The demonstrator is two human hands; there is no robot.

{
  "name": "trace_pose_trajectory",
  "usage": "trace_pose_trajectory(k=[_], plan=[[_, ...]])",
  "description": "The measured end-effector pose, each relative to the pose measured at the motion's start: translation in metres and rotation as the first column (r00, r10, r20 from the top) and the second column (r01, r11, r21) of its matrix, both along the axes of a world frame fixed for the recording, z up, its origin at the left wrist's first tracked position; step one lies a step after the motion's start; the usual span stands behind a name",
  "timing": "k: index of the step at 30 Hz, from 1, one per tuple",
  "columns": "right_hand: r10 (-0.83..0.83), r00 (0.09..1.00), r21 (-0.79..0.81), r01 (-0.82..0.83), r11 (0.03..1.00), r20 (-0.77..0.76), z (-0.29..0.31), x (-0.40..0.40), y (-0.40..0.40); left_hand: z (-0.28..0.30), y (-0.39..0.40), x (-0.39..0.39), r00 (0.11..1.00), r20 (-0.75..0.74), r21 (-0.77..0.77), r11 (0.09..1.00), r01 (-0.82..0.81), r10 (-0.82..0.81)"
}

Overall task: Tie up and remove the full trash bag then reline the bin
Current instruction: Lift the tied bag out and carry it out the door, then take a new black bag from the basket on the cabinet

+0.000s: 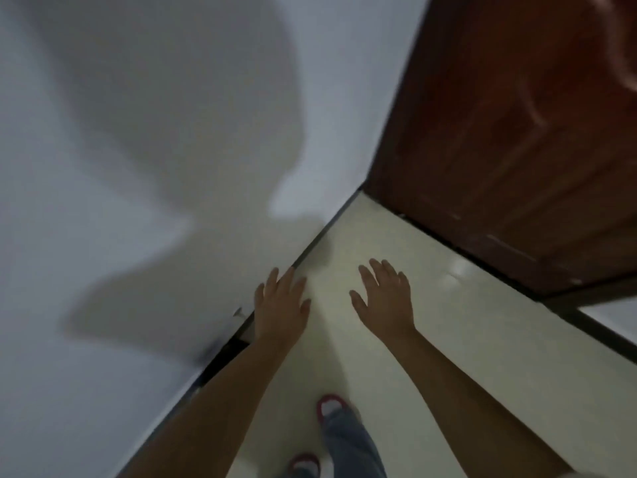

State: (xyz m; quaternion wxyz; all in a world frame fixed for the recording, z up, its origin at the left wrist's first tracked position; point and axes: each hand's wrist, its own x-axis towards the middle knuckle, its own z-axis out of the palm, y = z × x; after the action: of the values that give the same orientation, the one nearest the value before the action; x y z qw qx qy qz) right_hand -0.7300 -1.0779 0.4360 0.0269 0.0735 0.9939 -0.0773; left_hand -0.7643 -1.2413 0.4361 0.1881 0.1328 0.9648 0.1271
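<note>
Head view: left hand (282, 301) and right hand (385, 298) spread open, empty, above pale floor (482, 339).

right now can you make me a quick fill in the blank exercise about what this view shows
1. Both hands, the left hand and the right hand, are open and hold ____.
2. The door on the right is made of dark reddish ____.
3. The wall on the left is painted ____.
4. The shoes have trim coloured ____.

Missing words: nothing; wood; white; red
</note>
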Motion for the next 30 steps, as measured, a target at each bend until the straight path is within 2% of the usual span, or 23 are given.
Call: trace_pose_trajectory(k=[3, 7, 11, 15, 19, 23, 30], plan=[[-0.254, 0.959, -0.075, 0.246, 0.966, -0.126, 0.047, 0.051, 0.037, 0.055, 0.044, 0.018, 0.978, -0.086, 0.012, 0.981, 0.194, -0.192], [-0.51, 0.83, -0.07, 0.508, 0.858, -0.226, 0.102, 0.147, 0.087, 0.119, 0.115, 0.065, 0.872, -0.18, -0.006, 0.887, 0.462, -0.455], [-0.709, 0.639, -0.037, 0.734, 0.678, -0.298, 0.135, 0.272, 0.132, 0.164, 0.202, 0.144, 0.685, -0.247, -0.029, 0.711, 0.702, -0.686], [-0.863, 0.349, -0.061, 0.916, 0.396, -0.365, 0.156, 0.422, 0.164, 0.193, 0.288, 0.274, 0.428, -0.308, -0.013, 0.453, 0.891, -0.85], [-0.926, 0.135, -0.039, 0.987, 0.158, -0.351, 0.166, 0.566, 0.179, 0.205, 0.346, 0.416, 0.218, -0.327, 0.013, 0.227, 0.974, -0.919], [-0.943, 0.058, 0.055, 0.998, 0.042, -0.328, 0.186, 0.697, 0.198, 0.213, 0.389, 0.556, 0.075, -0.313, 0.03, 0.069, 0.997, -0.947], [-0.928, -0.098, 0.117, 0.982, -0.149, -0.358, 0.227, 0.895, 0.236, 0.235, 0.457, 0.76, -0.038, -0.322, 0.101, -0.074, 0.992, -0.946]])
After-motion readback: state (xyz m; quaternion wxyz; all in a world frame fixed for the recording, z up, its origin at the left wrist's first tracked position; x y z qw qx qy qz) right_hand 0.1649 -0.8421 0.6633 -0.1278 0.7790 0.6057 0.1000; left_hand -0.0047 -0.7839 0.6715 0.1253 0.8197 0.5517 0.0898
